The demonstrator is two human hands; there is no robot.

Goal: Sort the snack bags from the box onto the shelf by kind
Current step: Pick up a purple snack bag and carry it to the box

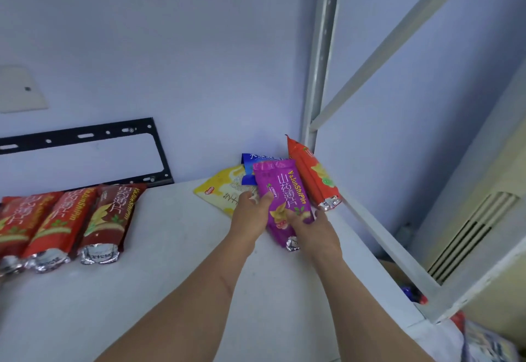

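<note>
Purple snack bag (284, 199) | left hand (250, 213) and right hand (316, 228) outstretched, both grips clasping it | on shelf (176, 248)

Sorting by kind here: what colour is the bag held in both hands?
Purple bag, with yellow lettering, seen in the head view.

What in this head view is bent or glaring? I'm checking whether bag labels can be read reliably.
Head view: wide-angle bending curves the shelf frame; foil ends of the red bags glare; purple bag print is readable between left hand and right hand; overall bluish cast, soft focus.
</note>
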